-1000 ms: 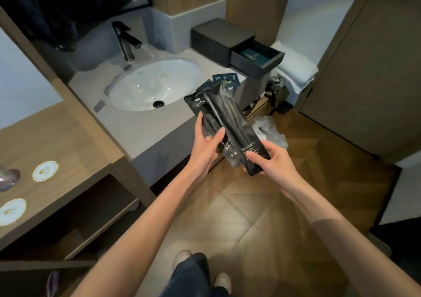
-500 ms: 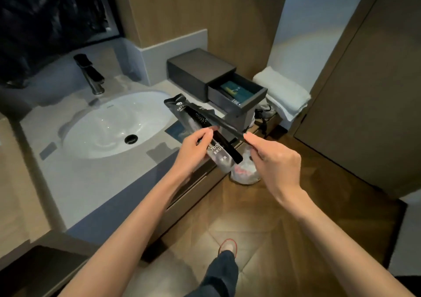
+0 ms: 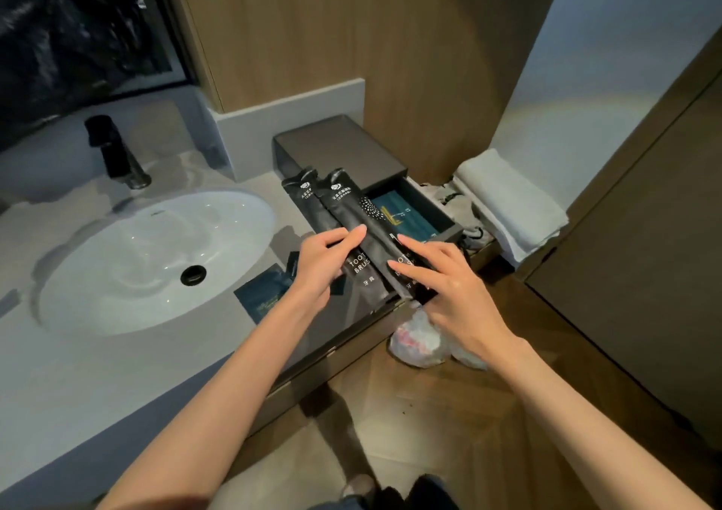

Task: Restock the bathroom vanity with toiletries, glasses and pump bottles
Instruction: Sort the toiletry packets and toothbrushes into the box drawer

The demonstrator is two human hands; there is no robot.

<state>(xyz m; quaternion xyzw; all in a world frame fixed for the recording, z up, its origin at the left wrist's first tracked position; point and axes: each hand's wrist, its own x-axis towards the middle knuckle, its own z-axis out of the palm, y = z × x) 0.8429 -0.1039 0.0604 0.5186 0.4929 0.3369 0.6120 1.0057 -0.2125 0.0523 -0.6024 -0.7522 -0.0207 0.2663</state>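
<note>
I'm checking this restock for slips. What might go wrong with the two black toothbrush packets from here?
The right hand touches the toothbrush packets with straight fingers over the counter edge; one might slip to the floor by the plastic bag. The left hand is close above the teal sachets and might sweep them toward the sink.

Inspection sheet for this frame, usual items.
surface: grey countertop with inset white basin; black faucet behind.
job's things: two black toothbrush packets held near the counter edge; dark drawer box, drawer open, teal packet inside.
clutter: teal sachets loose on the countertop by the basin.
hands: left hand grips the packets; right hand rests straight fingers on them.
cables: dark cord-like loops beside the towel, unclear.
surroundings: folded white towel right of the drawer; plastic bag on the wood floor.
</note>
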